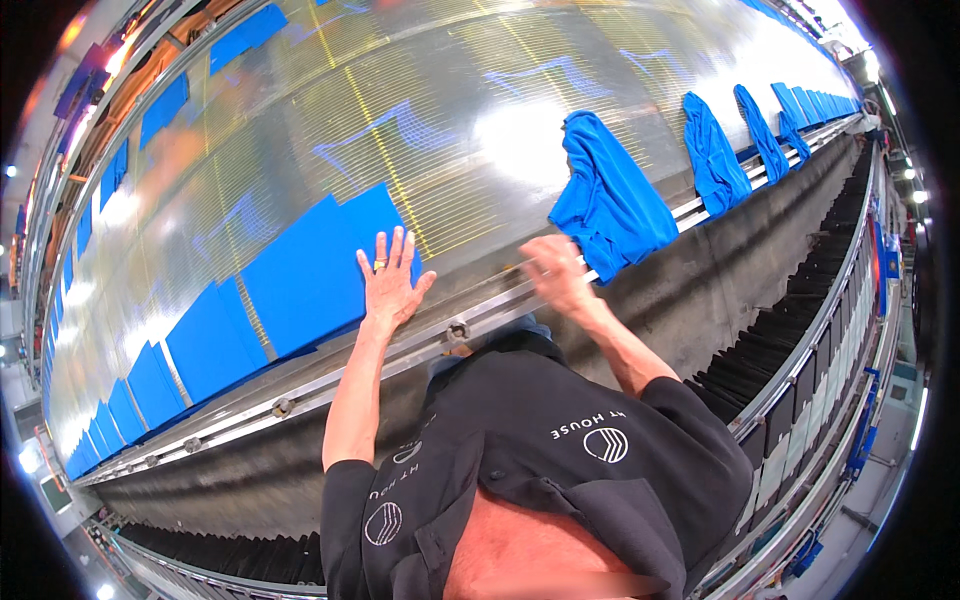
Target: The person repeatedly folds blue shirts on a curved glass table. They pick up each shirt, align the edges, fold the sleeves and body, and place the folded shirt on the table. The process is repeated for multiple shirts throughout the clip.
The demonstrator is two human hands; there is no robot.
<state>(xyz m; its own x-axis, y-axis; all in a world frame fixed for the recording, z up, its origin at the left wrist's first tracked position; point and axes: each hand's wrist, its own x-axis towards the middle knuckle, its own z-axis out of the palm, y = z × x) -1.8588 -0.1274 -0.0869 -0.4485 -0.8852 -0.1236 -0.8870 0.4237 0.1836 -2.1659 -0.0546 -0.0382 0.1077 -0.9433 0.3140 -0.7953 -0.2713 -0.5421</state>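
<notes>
My left hand [391,285] lies flat with its fingers spread. It presses on the right end of a smooth blue fabric panel [385,215], which overlaps another flat blue panel [295,275]. My right hand [556,272] is at the table's near edge, beside a bunched blue cloth [615,200]. That hand is blurred and its fingers look partly curled; whether they grip anything cannot be made out. The bunched cloth lies in loose folds and hangs over the metal rail.
The long shiny table [450,190] carries yellow guide lines. More flat blue panels [215,335] line its near edge to the left. Further bunched blue cloths [715,160] hang along the rail [455,330] to the right. Behind me curves a rack of dark panels [790,320].
</notes>
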